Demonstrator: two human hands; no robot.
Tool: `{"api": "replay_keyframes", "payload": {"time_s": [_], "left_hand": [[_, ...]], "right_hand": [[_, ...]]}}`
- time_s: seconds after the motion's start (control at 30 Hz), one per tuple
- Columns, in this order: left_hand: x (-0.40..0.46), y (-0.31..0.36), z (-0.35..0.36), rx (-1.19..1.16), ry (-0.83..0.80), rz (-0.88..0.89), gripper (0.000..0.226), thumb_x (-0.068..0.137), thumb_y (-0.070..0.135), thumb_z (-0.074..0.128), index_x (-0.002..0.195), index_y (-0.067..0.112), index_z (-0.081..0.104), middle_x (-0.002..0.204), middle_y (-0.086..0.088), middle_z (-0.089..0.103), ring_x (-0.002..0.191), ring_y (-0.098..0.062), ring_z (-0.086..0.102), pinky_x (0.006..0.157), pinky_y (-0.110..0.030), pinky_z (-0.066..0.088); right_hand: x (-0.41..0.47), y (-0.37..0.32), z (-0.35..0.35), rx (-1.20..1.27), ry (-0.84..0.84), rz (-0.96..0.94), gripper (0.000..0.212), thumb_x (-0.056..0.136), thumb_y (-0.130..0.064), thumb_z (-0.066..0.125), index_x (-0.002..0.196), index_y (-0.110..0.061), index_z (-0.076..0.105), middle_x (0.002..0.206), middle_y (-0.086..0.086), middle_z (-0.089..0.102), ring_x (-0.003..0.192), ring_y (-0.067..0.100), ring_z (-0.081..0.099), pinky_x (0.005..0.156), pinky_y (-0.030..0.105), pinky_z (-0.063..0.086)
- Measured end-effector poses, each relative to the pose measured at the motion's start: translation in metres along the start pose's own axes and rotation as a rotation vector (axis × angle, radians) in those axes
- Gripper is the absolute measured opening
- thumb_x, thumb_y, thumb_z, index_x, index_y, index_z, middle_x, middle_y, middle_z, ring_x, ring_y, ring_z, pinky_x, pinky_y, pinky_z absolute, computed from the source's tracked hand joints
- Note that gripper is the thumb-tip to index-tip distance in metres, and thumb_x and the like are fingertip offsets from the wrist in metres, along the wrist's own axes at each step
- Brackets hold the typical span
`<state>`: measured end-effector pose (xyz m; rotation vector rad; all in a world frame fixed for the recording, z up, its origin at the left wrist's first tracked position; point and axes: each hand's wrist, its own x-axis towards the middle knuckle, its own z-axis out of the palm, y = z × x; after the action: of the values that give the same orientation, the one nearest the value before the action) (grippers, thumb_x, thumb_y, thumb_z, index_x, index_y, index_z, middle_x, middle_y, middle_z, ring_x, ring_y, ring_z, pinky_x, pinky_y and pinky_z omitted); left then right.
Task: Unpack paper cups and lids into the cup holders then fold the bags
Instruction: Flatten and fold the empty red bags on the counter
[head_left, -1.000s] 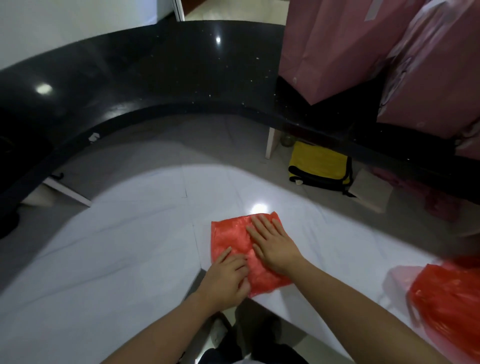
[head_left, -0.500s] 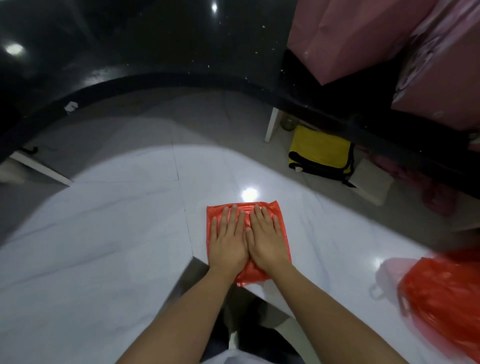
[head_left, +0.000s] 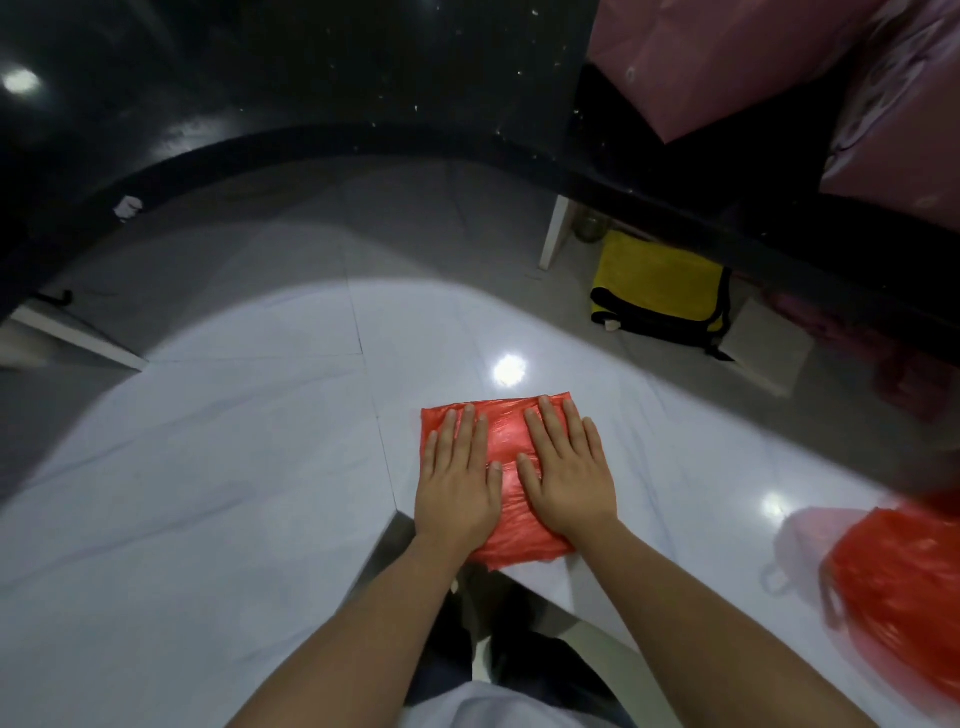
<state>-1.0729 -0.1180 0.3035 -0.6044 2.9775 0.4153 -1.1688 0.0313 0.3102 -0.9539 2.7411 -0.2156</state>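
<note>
Hands (head_left: 457, 483) (head_left: 566, 478) hide much of folded red bag (head_left: 506, 441).

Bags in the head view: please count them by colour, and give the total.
Red plastic bags: 2, the folded bag under both hands and the crumpled bag at the right.
Pink bags: 2, pink bag and second pink bag on the black counter.
Yellow bags: 1, yellow bag.
Total: 5

- Your left hand (head_left: 457, 480) lies flat, palm down, fingers straight and close together.
- Your right hand (head_left: 569, 475) lies flat just beside it, fingers straight, thumbs nearly meeting.
- Both bare forearms reach forward.
</note>
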Motion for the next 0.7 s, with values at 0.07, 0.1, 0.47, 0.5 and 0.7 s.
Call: {"api": "replay_keyframes", "payload": {"time_s": [0.07,0.1,0.47,0.5,0.7], "left_hand": [[0.002,-0.001,0.001,-0.002,-0.001,0.004,0.065,0.105,0.047,0.015,0.162,0.017,0.007,0.170,-0.004,0.004,0.156,-0.020,-0.004,0.127,-0.046,0.009],[0.004,-0.002,0.001,-0.004,0.005,0.008,0.065,0.105,0.046,0.018,0.162,0.017,0.009,0.170,-0.004,0.006,0.157,-0.020,-0.003,0.127,-0.046,0.009],[0.011,-0.005,-0.012,0.021,-0.067,0.011,0.065,0.104,0.047,0.011,0.162,0.020,0.001,0.169,-0.007,-0.008,0.155,-0.026,-0.015,0.126,-0.051,-0.003],[0.006,0.000,-0.013,0.023,-0.083,0.028,0.065,0.103,0.049,0.008,0.162,0.021,-0.002,0.169,-0.009,-0.010,0.155,-0.027,-0.016,0.125,-0.051,-0.006],[-0.032,0.020,-0.009,0.101,-0.222,0.388,0.072,0.093,0.076,-0.006,0.155,0.042,-0.020,0.164,-0.007,-0.029,0.149,-0.034,-0.031,0.117,-0.063,-0.016]], "right_hand": [[0.002,0.001,-0.001,0.003,0.004,0.006,0.066,0.105,-0.053,0.021,0.162,-0.022,0.012,0.170,-0.001,0.004,0.156,0.019,-0.009,0.126,0.050,0.009],[0.004,0.000,0.000,0.012,0.013,0.009,0.066,0.105,-0.052,0.023,0.162,-0.022,0.013,0.170,-0.001,0.005,0.156,0.019,-0.008,0.126,0.051,0.008],[-0.007,-0.008,-0.014,0.026,-0.142,0.068,0.062,0.106,-0.052,0.008,0.160,-0.030,-0.010,0.167,-0.004,-0.021,0.150,0.013,-0.029,0.124,0.047,-0.012],[-0.021,-0.008,-0.013,0.044,-0.145,0.078,0.061,0.106,-0.052,0.006,0.159,-0.031,-0.013,0.166,-0.005,-0.024,0.150,0.012,-0.030,0.124,0.046,-0.014],[-0.086,0.001,-0.008,0.093,-0.118,0.153,0.056,0.107,-0.043,0.003,0.159,-0.031,-0.013,0.164,-0.010,-0.022,0.151,0.009,-0.025,0.124,0.037,-0.013]]}}
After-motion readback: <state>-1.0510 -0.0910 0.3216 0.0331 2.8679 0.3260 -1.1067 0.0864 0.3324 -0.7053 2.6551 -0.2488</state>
